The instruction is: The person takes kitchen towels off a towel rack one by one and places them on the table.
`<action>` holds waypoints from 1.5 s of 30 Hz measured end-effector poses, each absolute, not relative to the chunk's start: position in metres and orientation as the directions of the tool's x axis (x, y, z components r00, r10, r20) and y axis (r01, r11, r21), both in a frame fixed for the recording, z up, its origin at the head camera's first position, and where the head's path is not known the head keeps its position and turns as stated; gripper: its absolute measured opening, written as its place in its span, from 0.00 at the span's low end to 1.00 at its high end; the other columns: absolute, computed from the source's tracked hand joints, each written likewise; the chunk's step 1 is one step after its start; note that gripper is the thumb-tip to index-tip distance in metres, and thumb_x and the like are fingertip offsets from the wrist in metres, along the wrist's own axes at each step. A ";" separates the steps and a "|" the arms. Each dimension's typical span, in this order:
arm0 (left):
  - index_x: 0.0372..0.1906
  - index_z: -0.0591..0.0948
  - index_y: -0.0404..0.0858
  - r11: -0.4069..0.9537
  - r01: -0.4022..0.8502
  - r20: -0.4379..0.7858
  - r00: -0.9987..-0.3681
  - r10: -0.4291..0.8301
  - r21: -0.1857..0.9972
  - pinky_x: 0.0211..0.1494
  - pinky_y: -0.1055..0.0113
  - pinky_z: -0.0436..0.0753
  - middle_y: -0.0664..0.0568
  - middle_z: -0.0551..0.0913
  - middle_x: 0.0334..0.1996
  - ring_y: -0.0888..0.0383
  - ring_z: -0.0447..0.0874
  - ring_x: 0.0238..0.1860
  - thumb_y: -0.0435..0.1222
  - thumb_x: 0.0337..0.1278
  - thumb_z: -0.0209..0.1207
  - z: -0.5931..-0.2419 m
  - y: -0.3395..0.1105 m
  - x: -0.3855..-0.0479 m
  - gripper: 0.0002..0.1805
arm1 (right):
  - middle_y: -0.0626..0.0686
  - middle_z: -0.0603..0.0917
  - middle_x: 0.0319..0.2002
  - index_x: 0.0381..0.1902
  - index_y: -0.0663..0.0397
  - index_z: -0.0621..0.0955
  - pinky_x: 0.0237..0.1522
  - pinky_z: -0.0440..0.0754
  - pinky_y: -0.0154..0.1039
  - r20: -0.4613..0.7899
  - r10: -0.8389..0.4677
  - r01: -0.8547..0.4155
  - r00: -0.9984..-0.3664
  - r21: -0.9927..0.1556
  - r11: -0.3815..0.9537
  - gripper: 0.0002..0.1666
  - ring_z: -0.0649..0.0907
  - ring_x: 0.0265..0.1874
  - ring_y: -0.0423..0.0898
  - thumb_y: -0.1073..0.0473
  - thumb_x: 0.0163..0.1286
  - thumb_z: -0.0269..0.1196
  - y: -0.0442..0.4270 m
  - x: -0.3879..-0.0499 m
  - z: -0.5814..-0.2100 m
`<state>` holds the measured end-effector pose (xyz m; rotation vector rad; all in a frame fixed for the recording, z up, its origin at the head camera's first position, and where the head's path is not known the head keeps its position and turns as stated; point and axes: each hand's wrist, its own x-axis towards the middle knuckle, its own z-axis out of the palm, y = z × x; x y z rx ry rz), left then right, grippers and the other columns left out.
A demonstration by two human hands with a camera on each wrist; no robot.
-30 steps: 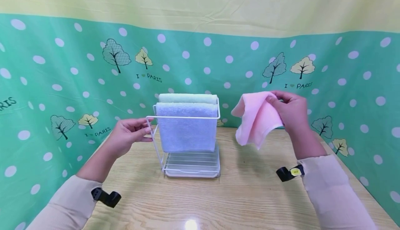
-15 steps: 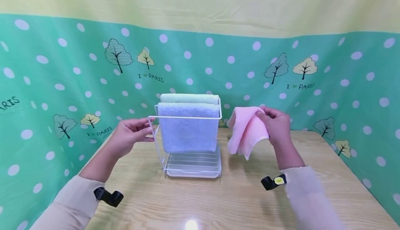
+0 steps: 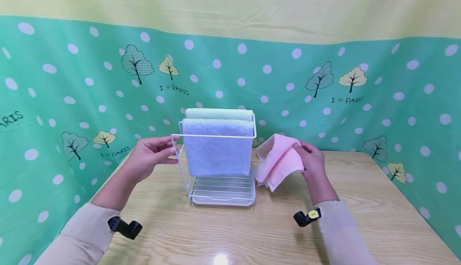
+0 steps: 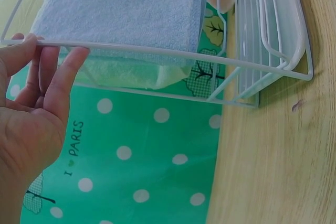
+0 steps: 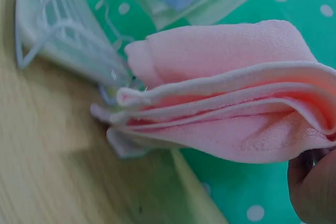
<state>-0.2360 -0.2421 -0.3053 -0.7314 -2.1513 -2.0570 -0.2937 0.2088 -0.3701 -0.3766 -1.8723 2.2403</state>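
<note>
A white wire rack (image 3: 212, 136) stands on the table with a blue towel (image 3: 217, 153) draped over its front and a pale green towel (image 3: 219, 114) behind that. My left hand (image 3: 149, 157) pinches the rack's left upright between thumb and fingers; in the left wrist view the fingertips (image 4: 79, 53) press against the white wire. My right hand (image 3: 312, 161) grips a folded pink towel (image 3: 279, 159) by its right side, just right of the rack. In the right wrist view the pink towel (image 5: 226, 51) shows several folded layers, and part of my right hand (image 5: 317, 187) is cut off.
A shallow white tray (image 3: 221, 201) sits at the rack's base under the wire shelf. The wooden table (image 3: 173, 233) extends in front. A green and yellow patterned curtain (image 3: 230, 69) hangs behind and at both sides. Black cameras (image 3: 126, 228) are strapped to both wrists.
My right hand has moved left and down with the pink towel, bringing it close to the rack's right side. My left hand keeps its hold on the rack.
</note>
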 end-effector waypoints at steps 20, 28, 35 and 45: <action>0.50 0.86 0.43 -0.073 0.418 0.418 -0.851 0.318 0.905 0.40 0.53 0.87 0.51 0.83 0.36 0.59 0.84 0.36 0.18 0.59 0.58 -0.308 -0.241 -0.238 0.21 | 0.58 0.77 0.53 0.65 0.65 0.73 0.35 0.85 0.26 -0.081 0.417 0.131 -0.905 -0.987 0.093 0.30 0.80 0.33 0.36 0.58 0.68 0.65 0.258 -0.294 -0.411; 0.51 0.86 0.41 -0.060 0.418 0.414 -0.854 0.314 0.907 0.40 0.53 0.87 0.49 0.81 0.35 0.59 0.83 0.35 0.19 0.59 0.58 -0.308 -0.241 -0.238 0.20 | 0.65 0.74 0.58 0.69 0.65 0.67 0.36 0.87 0.33 -0.113 0.249 0.177 -0.962 -0.951 0.252 0.35 0.82 0.35 0.39 0.57 0.69 0.64 0.278 -0.292 -0.423; 0.51 0.86 0.42 -0.048 0.412 0.407 -0.863 0.301 0.910 0.40 0.53 0.87 0.48 0.80 0.35 0.59 0.82 0.35 0.20 0.59 0.59 -0.307 -0.242 -0.237 0.20 | 0.69 0.68 0.65 0.73 0.63 0.61 0.44 0.87 0.39 -0.107 0.060 0.121 -0.992 -0.928 0.352 0.43 0.80 0.48 0.51 0.63 0.64 0.68 0.294 -0.291 -0.422; 0.51 0.86 0.42 -0.051 0.412 0.407 -0.861 0.304 0.910 0.40 0.53 0.87 0.48 0.81 0.35 0.59 0.83 0.35 0.20 0.59 0.59 -0.308 -0.241 -0.238 0.20 | 0.69 0.67 0.63 0.74 0.63 0.57 0.43 0.88 0.43 -0.079 -0.089 0.024 -0.993 -0.866 0.500 0.55 0.75 0.55 0.64 0.66 0.54 0.74 0.309 -0.283 -0.425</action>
